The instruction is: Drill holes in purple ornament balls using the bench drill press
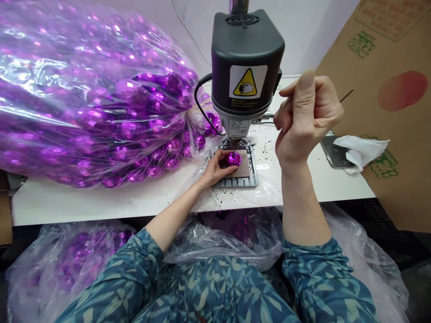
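My left hand (pixel 218 168) pinches a shiny purple faceted ball (pixel 234 159) between thumb and fingers. The ball rests on a brown board (pixel 248 164) over the slotted metal base (pixel 255 183) of a small drill press (pixel 247 58). Directly above the ball is the chuck (pixel 235 142), its bit reaching down to the ball's top. Raised at the machine's right side, my right hand (pixel 305 119) is closed round the feed lever (pixel 266 118), most of which the fingers hide.
A large clear bag of purple balls (pixel 101 98) fills the left of the white table (pixel 84 202). Dark shavings surround the base. To the right are a phone (pixel 333 152), a crumpled tissue (pixel 362 148) and a cardboard box (pixel 387 58). Below the table edge hangs plastic sheeting (pixel 202 237).
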The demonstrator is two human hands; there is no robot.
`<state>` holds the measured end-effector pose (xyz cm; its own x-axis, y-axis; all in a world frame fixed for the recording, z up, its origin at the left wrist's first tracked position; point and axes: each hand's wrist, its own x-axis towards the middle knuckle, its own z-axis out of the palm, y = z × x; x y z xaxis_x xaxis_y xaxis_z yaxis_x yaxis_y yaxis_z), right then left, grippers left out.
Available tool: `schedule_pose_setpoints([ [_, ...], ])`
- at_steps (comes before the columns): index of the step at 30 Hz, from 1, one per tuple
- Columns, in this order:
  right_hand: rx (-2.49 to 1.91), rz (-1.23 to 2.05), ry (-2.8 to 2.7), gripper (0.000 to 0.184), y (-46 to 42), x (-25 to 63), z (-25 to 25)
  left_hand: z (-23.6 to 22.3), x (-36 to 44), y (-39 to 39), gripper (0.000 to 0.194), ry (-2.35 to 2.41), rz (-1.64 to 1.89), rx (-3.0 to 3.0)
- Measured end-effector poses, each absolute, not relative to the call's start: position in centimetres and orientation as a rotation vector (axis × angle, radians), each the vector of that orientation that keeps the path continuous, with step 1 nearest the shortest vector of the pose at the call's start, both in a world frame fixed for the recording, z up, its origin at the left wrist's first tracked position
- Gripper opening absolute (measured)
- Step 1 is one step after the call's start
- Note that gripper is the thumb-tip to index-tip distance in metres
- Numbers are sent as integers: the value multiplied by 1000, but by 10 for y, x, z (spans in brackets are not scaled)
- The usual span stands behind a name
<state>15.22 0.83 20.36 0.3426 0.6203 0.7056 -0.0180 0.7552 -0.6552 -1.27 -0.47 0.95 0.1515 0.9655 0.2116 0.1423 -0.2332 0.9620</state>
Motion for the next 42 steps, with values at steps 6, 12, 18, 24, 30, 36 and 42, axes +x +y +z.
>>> schedule_pose_setpoints([
  [6,-551,461,-1108,48,-3,152,189,10,-13,-5,67,1100,1188,1544],
  [12,-409,380,-1146,36,4,157,170,10,-12,-5,72,1081,1197,1542],
  [18,-382,274,-1170,30,10,161,148,11,-12,-5,69,1080,1188,1551],
  [24,-388,228,-1168,30,15,164,127,10,-11,-6,69,1071,1204,1548],
  [30,-429,231,-1154,36,10,160,144,6,-9,-2,69,1071,1223,1528],
  [36,-595,444,-1207,60,26,157,213,15,-8,-19,57,1201,1316,1515],
  [42,-593,461,-1222,67,36,156,221,24,-16,-112,46,1018,1071,2006],
])
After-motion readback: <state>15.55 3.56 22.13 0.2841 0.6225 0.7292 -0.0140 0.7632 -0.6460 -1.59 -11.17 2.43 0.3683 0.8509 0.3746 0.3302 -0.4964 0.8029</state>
